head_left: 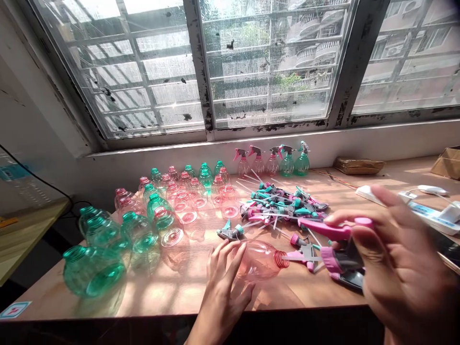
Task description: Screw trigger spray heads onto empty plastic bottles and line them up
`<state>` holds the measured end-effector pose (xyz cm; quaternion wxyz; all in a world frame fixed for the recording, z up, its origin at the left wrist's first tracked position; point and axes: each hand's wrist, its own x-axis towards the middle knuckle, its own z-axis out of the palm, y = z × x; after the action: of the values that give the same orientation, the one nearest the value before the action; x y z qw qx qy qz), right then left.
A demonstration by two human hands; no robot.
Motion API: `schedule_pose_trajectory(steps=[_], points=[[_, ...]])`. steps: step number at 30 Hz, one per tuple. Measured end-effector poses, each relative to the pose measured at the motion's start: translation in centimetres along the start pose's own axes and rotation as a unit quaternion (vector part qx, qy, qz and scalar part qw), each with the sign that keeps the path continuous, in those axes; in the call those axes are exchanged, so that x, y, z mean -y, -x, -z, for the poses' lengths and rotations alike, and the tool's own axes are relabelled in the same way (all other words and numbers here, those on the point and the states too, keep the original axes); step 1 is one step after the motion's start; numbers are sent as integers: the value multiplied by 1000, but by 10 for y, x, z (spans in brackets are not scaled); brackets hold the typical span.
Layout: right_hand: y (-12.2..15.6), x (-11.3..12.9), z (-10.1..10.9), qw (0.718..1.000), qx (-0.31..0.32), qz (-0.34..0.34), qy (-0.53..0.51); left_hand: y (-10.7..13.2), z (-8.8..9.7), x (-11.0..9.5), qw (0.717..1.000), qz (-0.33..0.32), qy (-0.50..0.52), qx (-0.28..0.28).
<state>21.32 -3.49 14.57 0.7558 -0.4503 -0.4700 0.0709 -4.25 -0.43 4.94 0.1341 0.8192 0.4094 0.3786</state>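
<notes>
My left hand (pixel 228 280) has its fingers around the base of a clear pink bottle (pixel 260 261), which lies tipped on its side with its neck to the right. In my right hand (pixel 398 249), slightly blurred, is a pink and dark grey trigger spray head (pixel 339 256). Its thin white tube points left and reaches the bottle's mouth; the cap is still apart from the neck. Beneath the right hand lie loose pink and grey spray heads (pixel 305 254). A green and grey spray head (pixel 230 232) lies just behind the left hand.
Many green bottles (pixel 95 273) and pink bottles (pixel 185 206) stand on the left of the table. A heap of spray heads (pixel 283 203) lies behind my hands. Several assembled spray bottles (pixel 272 165) line the wall. A power strip (pixel 431 215) sits at the right.
</notes>
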Motion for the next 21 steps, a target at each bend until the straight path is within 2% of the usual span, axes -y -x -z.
schedule_pose_trajectory(steps=[1, 3, 5, 6, 8, 11, 15, 21], points=[[11, -8, -9, 999, 6, -39, -12, -1, -2, 1, 1000, -5, 4, -3], [31, -25, -23, 989, -36, -130, -57, -2, -7, 3, 1000, -1, 31, 3], [48, -43, -31, 960, -28, -243, -134, 0, -10, 5, 998, 8, 57, 8], [54, -51, -32, 946, -11, -278, -168, 1, -11, 6, 998, 13, 66, 10], [63, -64, -32, 930, 11, -303, -209, 3, -11, 5, 996, 23, 81, 15], [68, -77, -28, 918, 74, -331, -203, 4, -5, 3, 995, 40, 92, 23], [69, -87, -30, 886, 117, -414, -175, 5, -3, 2, 988, 92, 121, -12], [69, -89, -34, 879, 165, -410, -181, 5, -12, 7, 971, 154, 160, -84]])
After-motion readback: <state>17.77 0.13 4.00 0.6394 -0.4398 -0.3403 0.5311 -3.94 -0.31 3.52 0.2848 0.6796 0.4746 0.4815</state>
